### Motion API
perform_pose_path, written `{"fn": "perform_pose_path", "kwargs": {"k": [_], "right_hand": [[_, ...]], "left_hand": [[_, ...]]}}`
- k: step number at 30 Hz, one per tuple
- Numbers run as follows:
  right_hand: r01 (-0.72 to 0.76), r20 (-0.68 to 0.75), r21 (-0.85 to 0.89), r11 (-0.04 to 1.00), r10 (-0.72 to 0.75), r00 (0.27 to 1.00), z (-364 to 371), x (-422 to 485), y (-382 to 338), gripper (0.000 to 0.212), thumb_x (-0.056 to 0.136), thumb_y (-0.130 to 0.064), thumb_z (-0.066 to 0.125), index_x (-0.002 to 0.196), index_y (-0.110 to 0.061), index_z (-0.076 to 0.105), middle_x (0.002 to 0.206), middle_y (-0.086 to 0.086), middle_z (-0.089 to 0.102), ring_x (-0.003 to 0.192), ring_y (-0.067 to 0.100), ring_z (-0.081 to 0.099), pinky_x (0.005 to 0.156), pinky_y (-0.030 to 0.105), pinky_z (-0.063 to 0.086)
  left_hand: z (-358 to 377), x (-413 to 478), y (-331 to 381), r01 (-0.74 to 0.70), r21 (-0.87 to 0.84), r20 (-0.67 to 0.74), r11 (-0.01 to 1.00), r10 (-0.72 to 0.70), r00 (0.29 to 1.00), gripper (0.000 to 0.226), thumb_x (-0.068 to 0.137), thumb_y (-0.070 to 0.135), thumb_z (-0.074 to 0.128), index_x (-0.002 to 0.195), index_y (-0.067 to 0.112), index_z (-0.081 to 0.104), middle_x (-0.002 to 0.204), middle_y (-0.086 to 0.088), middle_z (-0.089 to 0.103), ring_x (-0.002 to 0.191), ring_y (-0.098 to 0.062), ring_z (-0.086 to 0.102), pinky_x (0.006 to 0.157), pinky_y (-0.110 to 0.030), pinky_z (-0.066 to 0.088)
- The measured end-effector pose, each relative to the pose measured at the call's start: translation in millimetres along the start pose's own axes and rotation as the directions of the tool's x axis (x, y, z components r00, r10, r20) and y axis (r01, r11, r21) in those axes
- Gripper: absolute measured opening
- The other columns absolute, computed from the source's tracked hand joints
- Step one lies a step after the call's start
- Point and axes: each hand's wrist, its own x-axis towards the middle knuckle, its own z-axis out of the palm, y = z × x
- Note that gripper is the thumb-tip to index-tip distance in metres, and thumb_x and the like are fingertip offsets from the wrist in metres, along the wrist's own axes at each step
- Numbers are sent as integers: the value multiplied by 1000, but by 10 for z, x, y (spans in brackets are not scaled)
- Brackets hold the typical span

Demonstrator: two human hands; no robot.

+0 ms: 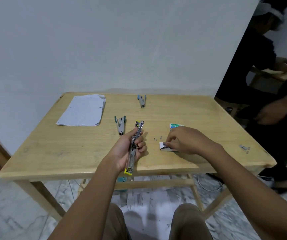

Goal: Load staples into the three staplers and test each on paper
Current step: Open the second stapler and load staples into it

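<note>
**Left grip on yellow stapler, right grip at the staple box**

The left hand [127,150] has its fingers curled round the middle of the yellow stapler [139,128]. The stapler is swung open and held lengthwise over the table's near edge, one yellow end pointing away and the other toward the person. The left palm faces up and to the right, and the forearm comes in from below.

The right hand [184,141] is palm down with its fingertips pinching the open staple box [165,148], which lies flat on the table [70,153]. The box's white flap sticks out to the left. It is not clear whether any staples are lifted.

A few loose staples [157,138] lie between the two hands. The green box sleeve [176,126] sits just behind the right hand.

A teal stapler [120,125] lies opened just left of the yellow one. A second teal stapler [141,100] sits near the far edge. The paper stack [83,110] is at far left. More staple bits [244,148] lie near the right edge.

Another person [277,110] stands past the table's right side.
</note>
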Motion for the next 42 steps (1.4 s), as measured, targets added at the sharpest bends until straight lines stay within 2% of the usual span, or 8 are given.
{"fn": "perform_pose_path", "kwargs": {"k": [4,9,12,22,27,31,35,42], "right_hand": [[-27,-4,24,999,27,1000,-18,3,20,27,96,-43,48,102,-32,72,112,-15,66,93,11,60,65,30,43],[-103,-93,225,969,126,988,-46,-69,13,15,91,-43,57,84,-34,67,86,-16,62,77,6,58,67,31,49],[-108,-120,245,964,141,983,-33,-80,2,15,89,-46,59,80,-36,67,83,-15,63,77,8,60,68,33,51],[-22,-269,358,933,126,955,96,-90,-1,14,89,-32,65,88,-21,74,77,-17,60,75,7,59,65,30,49],[73,-354,617,784,194,915,195,-86,42,6,91,-29,67,85,-26,67,77,-9,69,76,7,64,69,30,54],[126,-327,777,617,224,918,154,-77,-50,16,97,-15,59,90,-27,66,86,-5,72,81,3,66,68,15,50],[140,-248,882,450,192,950,141,-43,-235,15,97,-13,59,97,-24,69,88,-5,74,81,4,66,73,19,54],[125,-192,930,347,167,967,196,72,-498,16,98,-18,59,103,-21,74,85,-5,75,71,8,59,67,18,53]], "left_hand": [[-18,16,1,8,-6,13,1000,-8,1000,24,101,29,48,85,12,54,51,1,37,44,-12,38,43,-22,33],[-25,19,3,5,0,21,1000,-5,1000,24,100,29,49,84,12,53,51,1,37,44,-12,39,43,-22,33],[-21,10,2,4,-1,23,1000,-4,1000,24,100,29,49,84,12,54,51,1,37,44,-11,39,43,-22,33],[-11,-7,-2,-11,5,25,1000,11,1000,25,100,29,50,82,12,54,52,2,36,45,-11,37,43,-22,32],[-9,-1,-8,-10,1,27,1000,10,1000,24,100,28,49,83,13,53,51,2,36,44,-11,37,42,-22,33],[-6,-3,-12,-2,-16,31,1000,3,1000,22,100,28,51,83,13,52,52,1,35,44,-11,36,43,-22,32],[0,-3,-12,2,-3,38,1000,-2,999,21,98,27,51,83,12,54,53,1,35,45,-12,36,43,-22,32],[-45,24,-20,24,13,62,1000,-24,998,26,98,31,53,82,11,60,55,0,36,49,-12,35,51,-23,30]]}}
